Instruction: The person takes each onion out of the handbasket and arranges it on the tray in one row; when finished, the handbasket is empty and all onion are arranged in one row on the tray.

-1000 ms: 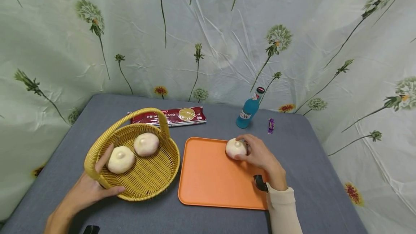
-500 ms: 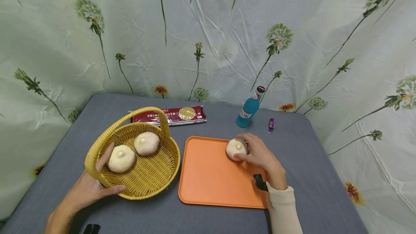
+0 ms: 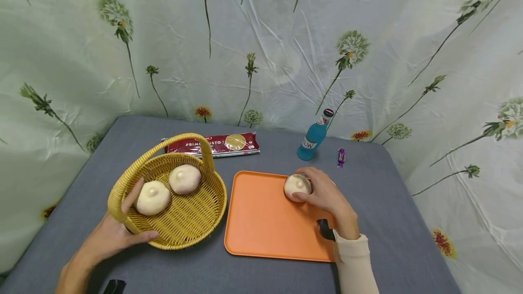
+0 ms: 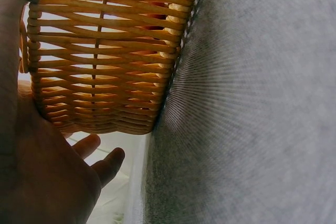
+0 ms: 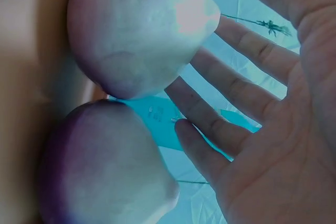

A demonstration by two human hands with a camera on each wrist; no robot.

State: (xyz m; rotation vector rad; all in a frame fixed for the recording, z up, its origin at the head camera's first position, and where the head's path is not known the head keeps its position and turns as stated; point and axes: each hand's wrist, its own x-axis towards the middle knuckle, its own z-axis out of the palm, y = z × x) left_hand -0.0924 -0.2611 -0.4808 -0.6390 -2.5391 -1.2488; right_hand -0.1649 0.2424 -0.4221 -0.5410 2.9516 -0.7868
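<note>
My left hand (image 3: 109,238) holds the side of the yellow wicker basket (image 3: 196,228) at the foot of its handle, one finger inside the rim and the thumb along the front. In the left wrist view two fingertips stick out past the basket wall (image 4: 100,72). Two turnips (image 3: 152,198) lie in the basket. On the orange tray (image 3: 257,226), my right hand (image 3: 327,194) pinches a turnip (image 3: 296,187) between thumb and fingers. The right wrist view shows this turnip (image 5: 136,30) with purple skin below, and a second turnip (image 5: 110,166) beside it, mostly hidden by my hand in the head view.
A red spaghetti packet (image 3: 237,144) lies behind the basket. Behind the tray stands a blue bottle (image 3: 312,139), with a purple wrapped candy (image 3: 341,158) to its right. Flowered cloth (image 3: 278,58) hangs along the table's back edge.
The turnip in my right hand has tipped slightly toward me, and a sliver of the second turnip now shows beyond that hand. My left hand and the basket stay in place.
</note>
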